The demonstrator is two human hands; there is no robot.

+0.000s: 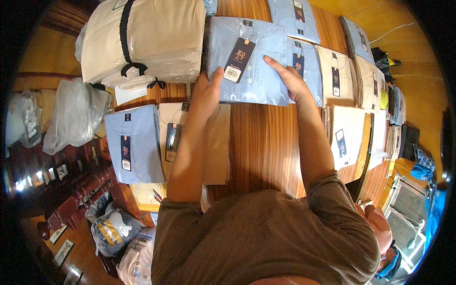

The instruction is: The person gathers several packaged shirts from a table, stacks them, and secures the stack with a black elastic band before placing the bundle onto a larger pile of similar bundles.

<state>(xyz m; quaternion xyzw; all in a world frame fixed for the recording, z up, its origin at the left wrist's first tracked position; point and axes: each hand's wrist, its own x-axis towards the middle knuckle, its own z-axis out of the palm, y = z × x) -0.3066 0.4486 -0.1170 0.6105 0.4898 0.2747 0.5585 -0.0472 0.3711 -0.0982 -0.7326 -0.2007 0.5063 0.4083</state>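
Observation:
A folded light-blue shirt in a clear plastic bag (266,85), with a dark hang tag (239,59) on its front, is held between my two hands over the far part of the table. My left hand (209,90) grips its near left edge, thumb on top beside the tag. My right hand (290,78) clasps its right side, thumb lying on the plastic. The fingers of both hands are mostly hidden beneath the package. Directly left of it stands a thick stack of bagged beige shirts (161,35) tied with a black cord (126,33).
Nearer on the wooden table (261,147) lie a bagged blue shirt (137,152) and beige ones (216,142). More blue and beige packages (335,78) line the right side, with white ones (349,137) closer. Plastic bags (76,116) hang at the left; a filled bag (114,228) sits below.

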